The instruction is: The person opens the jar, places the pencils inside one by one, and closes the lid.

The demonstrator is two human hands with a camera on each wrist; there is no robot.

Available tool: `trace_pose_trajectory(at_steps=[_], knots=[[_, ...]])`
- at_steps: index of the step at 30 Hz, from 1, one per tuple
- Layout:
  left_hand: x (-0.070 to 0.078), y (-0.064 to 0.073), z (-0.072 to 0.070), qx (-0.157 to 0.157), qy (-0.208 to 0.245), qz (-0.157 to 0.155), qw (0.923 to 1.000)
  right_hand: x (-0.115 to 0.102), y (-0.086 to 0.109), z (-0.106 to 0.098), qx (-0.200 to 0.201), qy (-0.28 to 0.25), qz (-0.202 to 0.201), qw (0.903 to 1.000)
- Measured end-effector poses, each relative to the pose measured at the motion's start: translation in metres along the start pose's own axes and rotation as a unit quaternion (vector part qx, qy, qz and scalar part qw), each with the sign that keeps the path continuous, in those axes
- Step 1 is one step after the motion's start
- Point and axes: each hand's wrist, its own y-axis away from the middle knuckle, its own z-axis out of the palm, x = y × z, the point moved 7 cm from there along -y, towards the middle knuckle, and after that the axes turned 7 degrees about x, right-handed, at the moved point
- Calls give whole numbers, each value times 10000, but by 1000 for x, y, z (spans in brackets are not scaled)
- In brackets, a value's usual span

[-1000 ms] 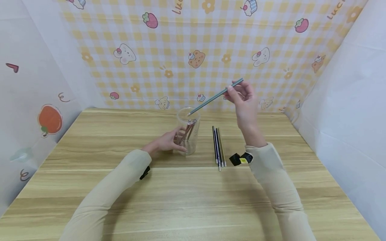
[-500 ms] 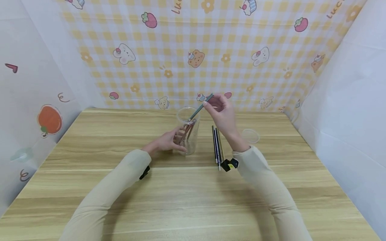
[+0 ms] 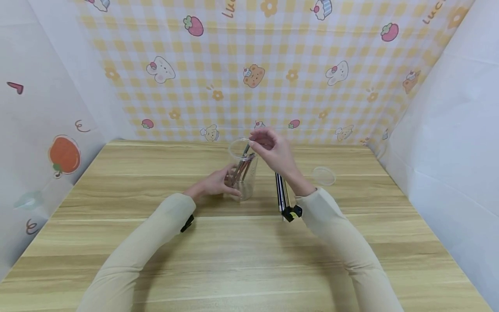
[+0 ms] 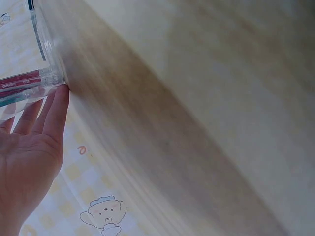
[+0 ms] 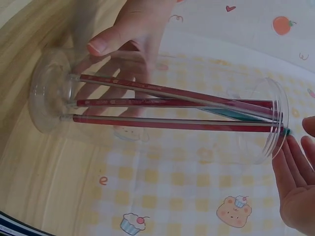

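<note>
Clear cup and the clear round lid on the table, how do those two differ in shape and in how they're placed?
The clear cup is tall; the round lid is flat and thin. The cup stands upright, held by the left hand, while the lid lies on the table with no hand on it. The cup contains pencils; nothing shows on the lid. Both are see-through and round.
</note>
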Motion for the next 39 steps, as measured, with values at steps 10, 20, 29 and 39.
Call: trace_pose_trajectory(at_steps=[10,20,29,39], knots=[[-3,0,-1,52,-39,-55,10000,2,2,-2,-92,153,5,9998],[-3,0,1,25,-61,-13,10000,-2,0,3,-83,368,-747,9965],[0,1,0,35,-63,233,9997,20,-5,7,-278,865,-1158,9891],[-4,-1,1,15,-97,-84,9999,-11,5,5,48,744,-1308,9886]])
